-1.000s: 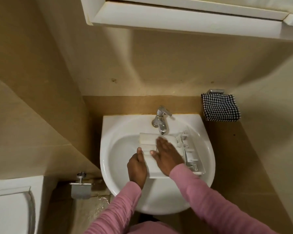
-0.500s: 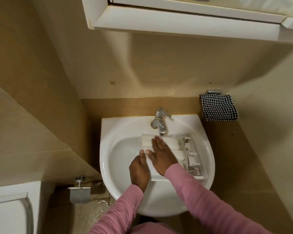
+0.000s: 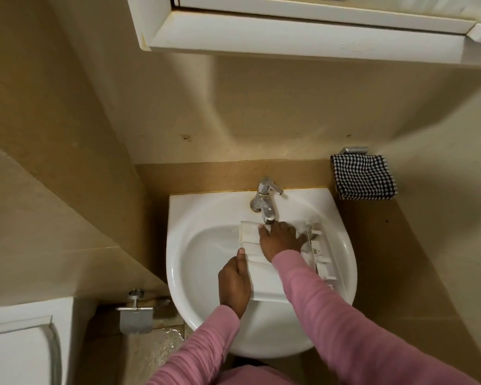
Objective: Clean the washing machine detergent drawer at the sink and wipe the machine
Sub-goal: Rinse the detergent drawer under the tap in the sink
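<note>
The white plastic detergent drawer [image 3: 264, 284] lies across the white sink [image 3: 195, 262], reaching from under the tap to the sink's right rim. My left hand [image 3: 235, 282] grips the drawer's left edge, thumb on top. My right hand [image 3: 281, 238] lies flat on the drawer's far end with fingers spread, right under the chrome tap [image 3: 265, 201]. The drawer's ribbed front part [image 3: 321, 262] leans on the right rim. Whether water runs cannot be made out.
A black-and-white checked cloth [image 3: 363, 180] hangs on a holder right of the sink. A white cabinet [image 3: 303, 29] juts out overhead. A toilet-paper holder [image 3: 136, 315] and a white toilet [image 3: 17, 348] stand at lower left. The floor below looks wet.
My right hand has slid up the drawer from its middle to its far end under the tap. My left hand keeps its hold on the left edge.
</note>
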